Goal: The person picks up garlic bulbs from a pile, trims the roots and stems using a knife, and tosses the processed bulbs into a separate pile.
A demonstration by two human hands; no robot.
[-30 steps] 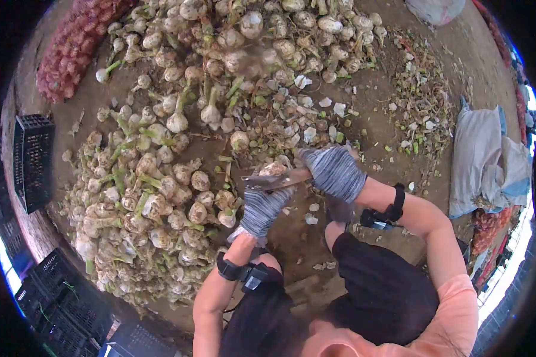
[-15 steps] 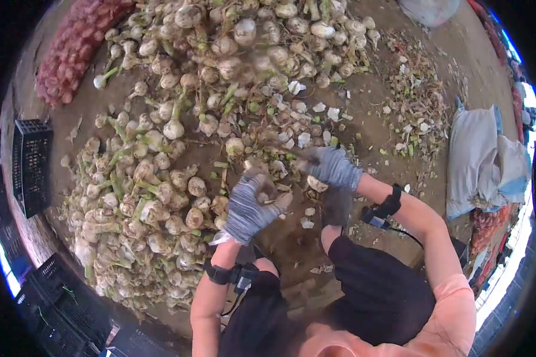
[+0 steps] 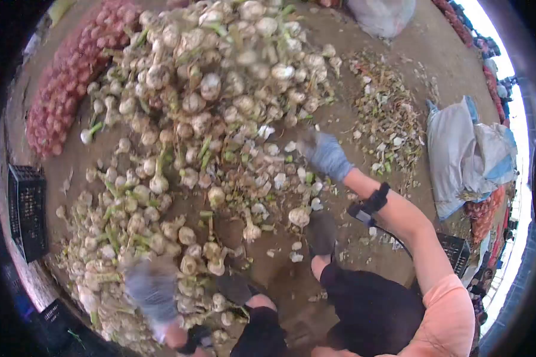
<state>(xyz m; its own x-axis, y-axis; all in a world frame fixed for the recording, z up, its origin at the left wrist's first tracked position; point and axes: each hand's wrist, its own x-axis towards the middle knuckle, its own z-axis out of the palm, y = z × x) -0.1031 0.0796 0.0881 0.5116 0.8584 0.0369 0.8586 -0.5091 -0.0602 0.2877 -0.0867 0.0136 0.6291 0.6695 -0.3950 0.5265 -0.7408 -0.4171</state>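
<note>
My left hand point(image 3: 153, 290), in a grey striped glove, is over the lower part of the near garlic pile point(image 3: 116, 238). Motion blur smears its fingers, and I cannot make out whether it holds anything. My right hand point(image 3: 327, 156), also gloved, is raised at the right edge of the scattered trimmings point(image 3: 280, 179). Its fingers are curled together, and their tips are blurred, so what they grip is not clear. A loose garlic bulb point(image 3: 299, 216) lies on the ground below it, near my shoe point(image 3: 322, 233).
A larger garlic heap point(image 3: 220, 71) spreads ahead. Red net sacks point(image 3: 77, 77) lie at the upper left, and a black crate point(image 3: 27, 211) stands at the left. White sacks point(image 3: 458, 154) are at the right, near a heap of peelings point(image 3: 390, 113).
My left hand has swung down and left, away from my right hand, onto the near pile. My right hand stays raised, slightly higher in the picture. The view has shifted.
</note>
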